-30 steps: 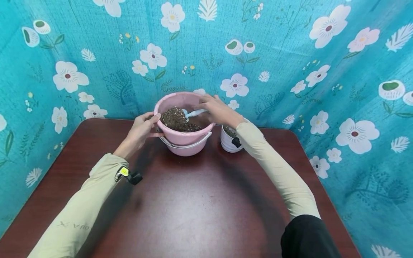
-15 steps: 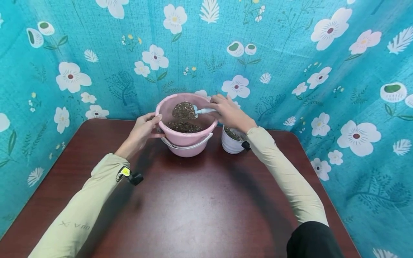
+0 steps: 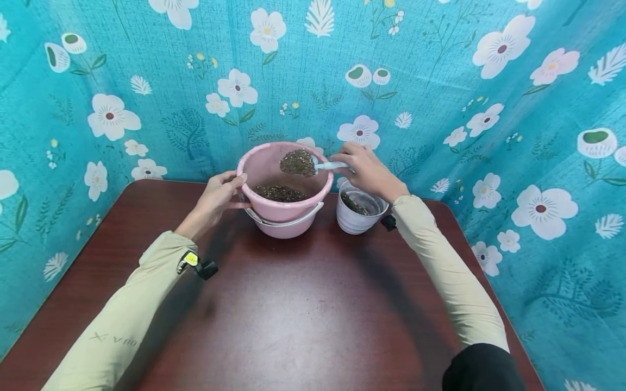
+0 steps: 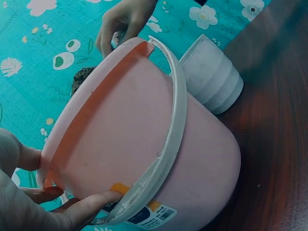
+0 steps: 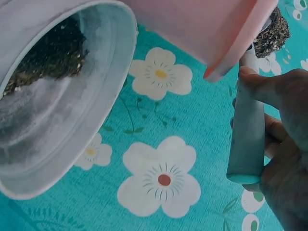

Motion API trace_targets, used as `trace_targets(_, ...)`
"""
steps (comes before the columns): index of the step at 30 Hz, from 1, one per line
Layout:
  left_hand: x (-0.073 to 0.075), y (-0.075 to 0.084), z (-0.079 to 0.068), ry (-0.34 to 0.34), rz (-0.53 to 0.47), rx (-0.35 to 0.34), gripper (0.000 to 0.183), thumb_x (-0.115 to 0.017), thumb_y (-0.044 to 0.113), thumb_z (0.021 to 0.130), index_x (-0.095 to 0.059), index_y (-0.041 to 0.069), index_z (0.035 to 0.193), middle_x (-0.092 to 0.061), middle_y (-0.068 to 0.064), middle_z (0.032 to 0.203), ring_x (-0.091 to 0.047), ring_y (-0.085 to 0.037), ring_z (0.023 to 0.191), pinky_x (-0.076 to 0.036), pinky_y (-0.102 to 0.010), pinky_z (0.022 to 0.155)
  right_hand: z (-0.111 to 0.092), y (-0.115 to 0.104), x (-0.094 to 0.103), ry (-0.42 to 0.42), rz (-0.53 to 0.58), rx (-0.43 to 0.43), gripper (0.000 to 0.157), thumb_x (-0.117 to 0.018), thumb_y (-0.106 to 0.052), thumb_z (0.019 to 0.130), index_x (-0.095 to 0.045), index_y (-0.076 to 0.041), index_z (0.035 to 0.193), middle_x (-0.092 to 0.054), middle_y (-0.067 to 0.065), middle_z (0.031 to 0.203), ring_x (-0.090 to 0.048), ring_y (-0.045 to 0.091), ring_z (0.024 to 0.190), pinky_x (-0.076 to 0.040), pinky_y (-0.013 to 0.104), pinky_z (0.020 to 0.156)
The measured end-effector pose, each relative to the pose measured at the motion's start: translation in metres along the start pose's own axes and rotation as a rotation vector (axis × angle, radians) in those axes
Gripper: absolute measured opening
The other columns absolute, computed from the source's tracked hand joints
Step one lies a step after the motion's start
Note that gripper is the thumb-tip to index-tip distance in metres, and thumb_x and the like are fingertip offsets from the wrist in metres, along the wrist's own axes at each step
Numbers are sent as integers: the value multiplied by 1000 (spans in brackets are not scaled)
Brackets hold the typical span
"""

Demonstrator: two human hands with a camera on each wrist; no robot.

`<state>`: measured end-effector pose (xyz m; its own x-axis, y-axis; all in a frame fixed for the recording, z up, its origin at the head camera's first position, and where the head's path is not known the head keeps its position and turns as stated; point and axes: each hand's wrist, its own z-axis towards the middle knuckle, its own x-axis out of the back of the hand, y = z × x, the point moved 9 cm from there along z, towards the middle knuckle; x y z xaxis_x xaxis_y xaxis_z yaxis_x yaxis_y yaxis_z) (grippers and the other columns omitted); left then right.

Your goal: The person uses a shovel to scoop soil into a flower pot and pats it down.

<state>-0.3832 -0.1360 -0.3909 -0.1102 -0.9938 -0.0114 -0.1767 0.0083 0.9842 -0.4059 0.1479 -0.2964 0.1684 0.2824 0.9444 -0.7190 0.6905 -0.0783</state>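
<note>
A pink bucket point(image 3: 286, 210) with a white handle stands at the back of the table, dark soil point(image 3: 281, 193) in its bottom. My left hand point(image 3: 214, 202) grips its left rim, thumb over the edge and fingers on the outer wall. In my right hand point(image 3: 367, 169) is the pale handle of a garden trowel point(image 5: 247, 125). The trowel's blade carries a heap of soil point(image 3: 298, 162) above the right part of the bucket's mouth, mostly hiding the blade. Just under the right hand stands a white flower pot point(image 3: 353, 220), with some soil inside against one side.
The dark red-brown table point(image 3: 293, 315) runs from the person to the back. A blue floral curtain point(image 3: 303, 70) hangs close behind the bucket and pot. Little space separates bucket and pot.
My right hand has lifted the loaded trowel from the soil in the bucket and carried it up and to the right. My left hand keeps its hold on the rim.
</note>
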Motion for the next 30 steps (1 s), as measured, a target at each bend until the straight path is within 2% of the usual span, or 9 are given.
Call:
trace_targets(8,-1,0,1,0,-1,-1,56,-50,23,111,-36,-4,159,-52,-8,125,-60,-11,101,-63,-48,98,-16,16,12,7,-20,-43,25,-70,-9,101,-73,-6,126,-63,13,110,-52,30,101,-39,45,76)
trace_targets(19,-1,-2,1,3,2,10,58,-50,25,111,-35,-3,159,-48,-17,138,-59,-13,105,-63,-47,99,-43,40,21,-20,-37,-129,26,-70,-9,101,-73,-3,127,-60,15,109,-49,32,98,-32,43,74)
trace_targets(23,-1,-2,1,4,0,8,57,-50,24,111,-36,-3,159,-46,-20,143,-59,-15,108,-62,-48,100,-54,46,23,-5,-61,-132,25,-68,-8,102,-72,-1,125,-61,16,109,-48,33,97,-31,42,73)
trace_targets(30,0,-1,0,4,-1,-5,58,-50,26,111,-36,-3,159,-49,-16,137,-59,-15,108,-64,-45,98,-75,56,29,16,-83,-151,24,-67,-7,102,-72,2,124,-60,18,110,-49,36,99,-34,44,73)
